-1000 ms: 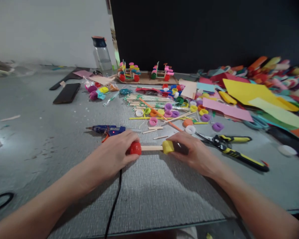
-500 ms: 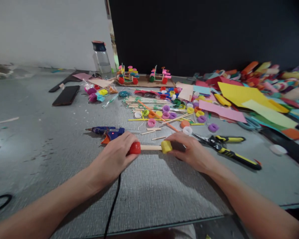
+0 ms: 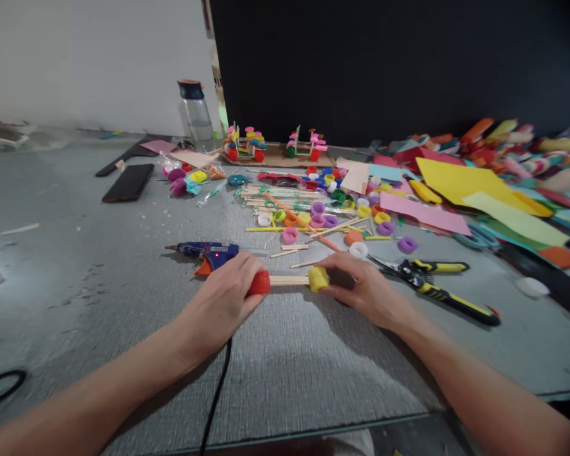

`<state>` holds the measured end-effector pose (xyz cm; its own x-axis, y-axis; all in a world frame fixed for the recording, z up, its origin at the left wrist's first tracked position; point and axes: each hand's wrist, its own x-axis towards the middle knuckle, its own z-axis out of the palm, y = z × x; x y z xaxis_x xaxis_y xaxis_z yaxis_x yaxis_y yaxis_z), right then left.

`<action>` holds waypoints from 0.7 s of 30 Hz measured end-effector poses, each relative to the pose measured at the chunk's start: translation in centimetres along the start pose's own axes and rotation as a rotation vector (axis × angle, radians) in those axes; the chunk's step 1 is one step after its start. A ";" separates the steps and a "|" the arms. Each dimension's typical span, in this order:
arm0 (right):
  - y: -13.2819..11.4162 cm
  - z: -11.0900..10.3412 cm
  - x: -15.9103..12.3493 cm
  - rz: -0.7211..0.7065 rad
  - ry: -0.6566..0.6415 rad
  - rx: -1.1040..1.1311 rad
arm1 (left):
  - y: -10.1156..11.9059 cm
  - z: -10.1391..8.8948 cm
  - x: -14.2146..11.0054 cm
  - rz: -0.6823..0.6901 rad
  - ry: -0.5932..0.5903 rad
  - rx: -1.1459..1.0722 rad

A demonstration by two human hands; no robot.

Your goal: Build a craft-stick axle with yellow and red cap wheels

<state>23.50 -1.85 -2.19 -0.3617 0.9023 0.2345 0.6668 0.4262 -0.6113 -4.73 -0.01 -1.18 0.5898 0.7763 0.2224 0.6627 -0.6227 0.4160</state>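
My left hand [image 3: 230, 288] is closed round a red bottle cap [image 3: 260, 283] at one end of a few thin wooden sticks [image 3: 289, 280]. At the other end, a yellow bottle cap [image 3: 318, 279] is pinched between the thumb and fingers of my right hand [image 3: 361, 286]. The sticks lie level between the two caps, just above or on the grey table; I cannot tell which. Right behind my left hand rests a blue glue gun [image 3: 218, 254], its small red light lit. Wire pliers [image 3: 422, 278] with yellow and black handles lie beside my right hand.
Loose bottle caps [image 3: 316, 220] and wrapped sticks [image 3: 275, 197] lie beyond my hands. Two small cap-wheeled models [image 3: 244, 145] stand at the back near a water bottle [image 3: 196, 114]. Coloured paper [image 3: 475, 183] and scissors [image 3: 477, 237] cover the right. A black cord [image 3: 217, 392] runs to the front edge.
The view has shifted very slightly. Both hands keep their grip on the red and yellow caps, and nothing else has visibly moved.
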 end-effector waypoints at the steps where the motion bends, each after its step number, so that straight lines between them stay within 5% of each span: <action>1: -0.1 0.0 0.0 0.009 -0.002 -0.001 | 0.0 0.0 0.1 0.002 0.004 0.004; 13: -0.3 -0.3 -0.1 0.014 -0.019 -0.059 | 0.2 -0.5 0.1 -0.020 -0.051 0.155; 21: -0.3 -0.8 -0.1 -0.041 -0.005 -0.116 | 0.0 -0.7 0.0 0.035 0.016 0.205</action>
<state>23.84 -2.02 -1.46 -0.3932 0.8836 0.2541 0.7219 0.4678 -0.5100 -5.04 0.07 -0.55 0.6076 0.7543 0.2487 0.7229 -0.6549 0.2202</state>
